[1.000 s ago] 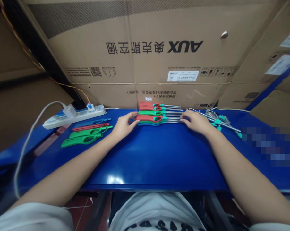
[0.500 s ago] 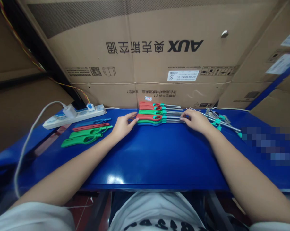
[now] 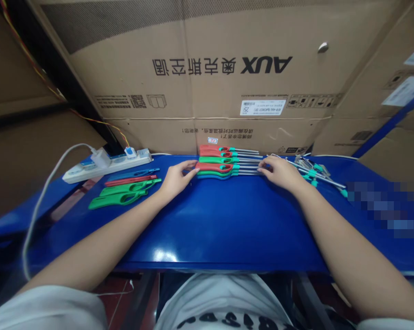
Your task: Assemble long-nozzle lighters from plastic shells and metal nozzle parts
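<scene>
Several long-necked lighters lie side by side on the blue table, red, green and blue handles to the left and metal tubes to the right. My left hand (image 3: 178, 179) has its thumb and forefinger bent around the handle end of a red lighter (image 3: 212, 167) near the front of the row. At the other end, my right hand (image 3: 279, 171) pinches the tube tips of the front lighters between thumb and fingers. In front of that red one are a green lighter (image 3: 214, 173) and a blue lighter (image 3: 210, 177). My fingertips partly hide the ends.
Loose green handle shells (image 3: 119, 199), red pieces (image 3: 131, 180) and a blue piece (image 3: 133, 174) lie left. Metal tubes with teal parts (image 3: 317, 174) are heaped right. A white power strip (image 3: 116, 161) stands back left. A cardboard panel (image 3: 207, 91) rises behind the table (image 3: 227, 224).
Both hands stay at the two ends of the lighter row. The whole view has shifted very slightly; nothing else has visibly moved.
</scene>
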A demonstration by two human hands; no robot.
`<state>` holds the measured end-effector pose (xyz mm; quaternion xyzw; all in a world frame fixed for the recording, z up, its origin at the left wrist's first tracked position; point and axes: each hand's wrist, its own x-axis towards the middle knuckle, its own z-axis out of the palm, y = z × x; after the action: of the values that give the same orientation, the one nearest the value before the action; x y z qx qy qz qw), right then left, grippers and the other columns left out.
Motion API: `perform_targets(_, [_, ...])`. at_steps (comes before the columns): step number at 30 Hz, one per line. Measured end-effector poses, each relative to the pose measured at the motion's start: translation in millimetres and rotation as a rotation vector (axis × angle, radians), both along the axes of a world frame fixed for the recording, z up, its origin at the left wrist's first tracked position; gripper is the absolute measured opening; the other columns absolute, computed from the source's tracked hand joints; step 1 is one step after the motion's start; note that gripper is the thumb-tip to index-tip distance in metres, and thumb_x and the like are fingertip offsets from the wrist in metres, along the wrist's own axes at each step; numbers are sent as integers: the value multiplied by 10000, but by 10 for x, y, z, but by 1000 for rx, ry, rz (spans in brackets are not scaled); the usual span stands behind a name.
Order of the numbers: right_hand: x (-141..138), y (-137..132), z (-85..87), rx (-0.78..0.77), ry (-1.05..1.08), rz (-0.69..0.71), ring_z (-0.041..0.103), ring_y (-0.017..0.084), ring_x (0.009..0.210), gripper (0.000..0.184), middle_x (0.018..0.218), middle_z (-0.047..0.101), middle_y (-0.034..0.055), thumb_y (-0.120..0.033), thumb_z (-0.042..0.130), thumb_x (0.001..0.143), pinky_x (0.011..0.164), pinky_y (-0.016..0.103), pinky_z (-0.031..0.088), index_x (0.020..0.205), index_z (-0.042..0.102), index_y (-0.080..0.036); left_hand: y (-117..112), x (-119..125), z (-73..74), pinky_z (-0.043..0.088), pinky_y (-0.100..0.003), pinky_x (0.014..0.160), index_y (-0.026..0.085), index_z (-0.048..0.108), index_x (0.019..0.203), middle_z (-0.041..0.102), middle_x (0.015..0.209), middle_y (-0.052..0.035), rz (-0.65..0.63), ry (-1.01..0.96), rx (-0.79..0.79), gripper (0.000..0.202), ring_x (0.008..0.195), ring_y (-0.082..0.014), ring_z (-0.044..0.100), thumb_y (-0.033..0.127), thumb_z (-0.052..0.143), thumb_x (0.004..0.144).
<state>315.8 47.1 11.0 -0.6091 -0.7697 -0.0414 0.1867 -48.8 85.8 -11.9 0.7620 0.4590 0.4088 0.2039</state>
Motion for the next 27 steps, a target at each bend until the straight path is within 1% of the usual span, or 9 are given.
perform_targets(3, [-3,-8,17,17,12,4,628,224,808,135,944,693,84,-297,583,898,684,323,450,893,682,-205,-2,1,-2,612,-396,913,162,706,1194,761,1164,-103,-5,-8,-5,368,1040,-254,739,375,679,896])
perform_targets(7, [-9,-23,34,1,13,-26,624,209,758,121,957,695,78,-293,594,892,671,321,449,888,684,-212,-6,3,-1,613,-391,909,181,713,1184,762,1165,-90,-10,-12,-6,354,1028,-249,741,378,681,891])
perform_targets(10, [-12,-26,33,-15,-16,-25,634,219,784,135,975,707,80,-304,588,897,663,323,450,909,689,-215,-8,5,-1,610,-385,918,184,716,1180,759,1176,-87,-8,-12,-2,350,1049,-248,734,384,670,896])
perform_targets(14, [-28,-32,36,-27,-27,0,647,220,795,158,1012,720,79,-306,576,898,668,331,462,952,692,-213,-16,13,4,618,-374,889,186,713,1183,762,1168,-85,-3,-4,3,359,1038,-247,735,402,654,903])
perform_targets(17, [-43,-50,49,-41,-29,-25,656,217,785,180,1038,718,76,-323,574,899,661,336,469,979,691,-212,-31,21,13,624,-360,856,186,713,1187,768,1145,-82,-2,8,7,364,1000,-239,739,405,650,903])
perform_targets(19, [-46,-65,60,-27,-34,-43,669,237,839,202,1057,712,81,-346,584,892,675,342,481,1002,691,-215,-40,26,18,625,-351,842,188,713,1193,772,1130,-78,-2,13,10,367,979,-233,741,403,650,902])
perform_targets(22, [-32,-84,75,-18,-30,-72,675,277,928,308,1089,699,95,-435,633,862,702,361,505,1075,683,-217,-48,29,20,623,-346,837,185,711,1201,773,1126,-76,1,14,16,370,968,-228,740,397,647,904])
perform_targets(25, [-7,-83,73,-71,-6,-110,675,312,970,553,1150,676,130,-568,696,790,753,404,538,1197,647,-197,-49,29,15,624,-346,836,191,716,1195,774,1122,-72,2,17,21,362,958,-227,739,397,641,907])
perform_targets(27, [11,-63,49,-94,11,-141,669,340,1021,677,1195,659,171,-605,708,764,828,449,550,1266,616,-160,-48,29,12,625,-345,834,195,717,1191,774,1123,-72,2,19,22,360,954,-226,738,403,640,907])
